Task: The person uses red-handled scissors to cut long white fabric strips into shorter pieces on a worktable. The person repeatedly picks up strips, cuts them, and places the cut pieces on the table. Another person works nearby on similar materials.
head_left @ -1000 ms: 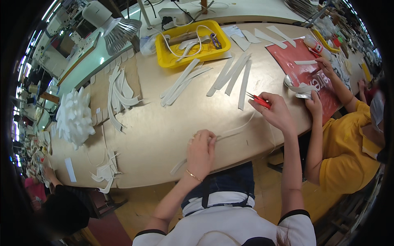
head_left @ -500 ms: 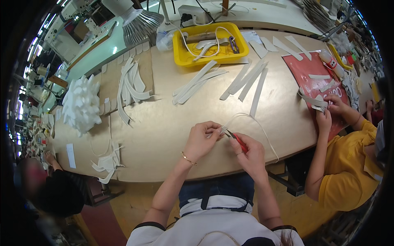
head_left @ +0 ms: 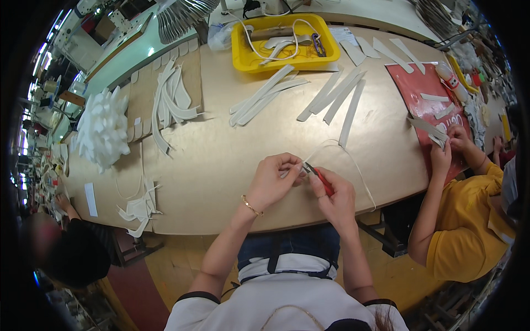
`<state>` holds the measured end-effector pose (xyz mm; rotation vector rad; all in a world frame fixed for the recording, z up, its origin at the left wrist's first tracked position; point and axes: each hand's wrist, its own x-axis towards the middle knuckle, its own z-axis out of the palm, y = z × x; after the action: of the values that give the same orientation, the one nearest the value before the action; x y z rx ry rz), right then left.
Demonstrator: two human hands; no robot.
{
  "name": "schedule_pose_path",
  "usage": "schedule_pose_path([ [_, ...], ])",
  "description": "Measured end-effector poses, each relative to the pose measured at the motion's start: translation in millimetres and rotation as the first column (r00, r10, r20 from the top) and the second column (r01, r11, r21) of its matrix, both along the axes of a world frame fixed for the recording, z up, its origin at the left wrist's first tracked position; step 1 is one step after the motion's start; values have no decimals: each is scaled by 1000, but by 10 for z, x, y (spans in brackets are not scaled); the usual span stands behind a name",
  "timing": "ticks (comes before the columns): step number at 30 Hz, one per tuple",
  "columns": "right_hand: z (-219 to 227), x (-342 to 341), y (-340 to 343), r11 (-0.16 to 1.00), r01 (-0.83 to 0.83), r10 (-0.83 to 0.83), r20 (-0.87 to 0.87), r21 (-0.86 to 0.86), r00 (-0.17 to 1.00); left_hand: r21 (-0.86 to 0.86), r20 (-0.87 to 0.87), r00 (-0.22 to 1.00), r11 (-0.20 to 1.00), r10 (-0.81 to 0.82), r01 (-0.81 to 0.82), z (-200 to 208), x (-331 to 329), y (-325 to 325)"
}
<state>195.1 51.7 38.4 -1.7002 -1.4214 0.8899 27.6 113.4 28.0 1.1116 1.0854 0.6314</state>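
My left hand [head_left: 276, 179] is closed over the table, pinching a small pale strip whose edge barely shows between the fingers. My right hand [head_left: 338, 199] grips red-handled snips [head_left: 326, 184]. Their dark blades point up and left and meet the pale piece at my left fingertips. A thin white cord [head_left: 358, 174] arches from near those fingertips to the right and trails down to the table's front edge. Whether the cord lies between the blades, I cannot make out.
Pale strips [head_left: 337, 94] lie ahead, before a yellow tray [head_left: 248, 65]. A white foam-like pile [head_left: 104, 129] and curved strips [head_left: 176, 96] lie left. At right, a co-worker in yellow [head_left: 458, 231] handles strips over a red sheet [head_left: 406, 88]. Another person [head_left: 77, 254] sits left.
The view has shifted slightly, moving the table things upward. The snips' tips are now closer in at my left fingertips. The co-worker's hands at right have moved a little.
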Motion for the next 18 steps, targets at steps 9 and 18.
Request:
schedule_pose_path([
  [9,-160,19,-13,999,45,-40,-167,25,985,-24,105,994,1000,-4,7,11,40,-35],
  [18,-306,33,-16,995,82,-63,-257,63,964,-22,88,995,999,-40,42,52,40,-36],
])
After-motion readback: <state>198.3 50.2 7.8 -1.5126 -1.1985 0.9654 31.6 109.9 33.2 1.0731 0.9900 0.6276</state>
